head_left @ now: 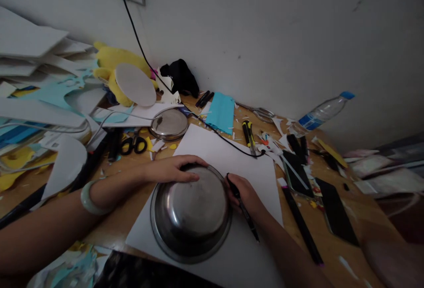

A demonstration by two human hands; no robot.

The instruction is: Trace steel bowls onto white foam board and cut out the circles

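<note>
A steel bowl (195,208) lies upside down on a large white sheet (255,171). My left hand (172,168) rests on its upper left part, fingers stretched toward the far side and thumb lying on the upturned base. At the bowl's right side, my right hand (244,195) is closed around a black pen (244,210). The pen slants down toward me, and its near end points away from the bowl. Part of the right hand's fingers is hidden by the hand itself.
Left are scissors (134,144), a round metal lid (169,124), a yellow plush toy (121,58) and piled white board (29,36). Right are a utility knife (248,133), a black marker (303,224), dark phones (338,210) and a plastic bottle (321,113). A black cable (218,135) crosses the sheet.
</note>
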